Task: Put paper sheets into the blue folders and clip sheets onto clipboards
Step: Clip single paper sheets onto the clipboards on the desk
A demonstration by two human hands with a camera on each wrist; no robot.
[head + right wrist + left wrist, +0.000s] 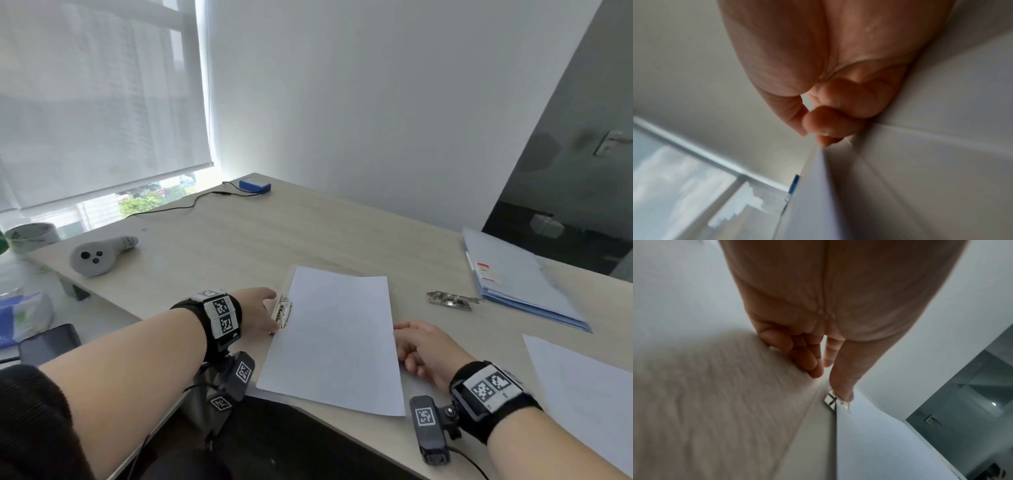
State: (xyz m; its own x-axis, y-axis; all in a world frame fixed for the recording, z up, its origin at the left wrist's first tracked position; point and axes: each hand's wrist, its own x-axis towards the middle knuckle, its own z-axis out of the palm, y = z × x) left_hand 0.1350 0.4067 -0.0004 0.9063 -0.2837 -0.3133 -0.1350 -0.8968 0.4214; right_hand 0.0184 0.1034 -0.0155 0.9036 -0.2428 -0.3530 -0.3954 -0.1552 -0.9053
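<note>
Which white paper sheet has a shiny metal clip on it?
The white paper sheet lying between both hands: the silver metal clip sits at its left edge. The other white sheet, at the right table edge, has no clip.

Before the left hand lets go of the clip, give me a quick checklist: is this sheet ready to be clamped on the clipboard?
1. Left hand at the metal clip: ok, thumb on it in the left wrist view.
2. Sheet edge reaches the clip: ok.
3. Sheet edge actually under the clip's jaw: cannot tell, too blurred.
4. Right hand steadying the sheet's opposite edge: ok, fingers touch the edge.
5. Sheet square to the clipboard: cannot tell, the board is almost fully covered.
6. Loose metal clip and blue folders apart from the sheet: ok.
</note>
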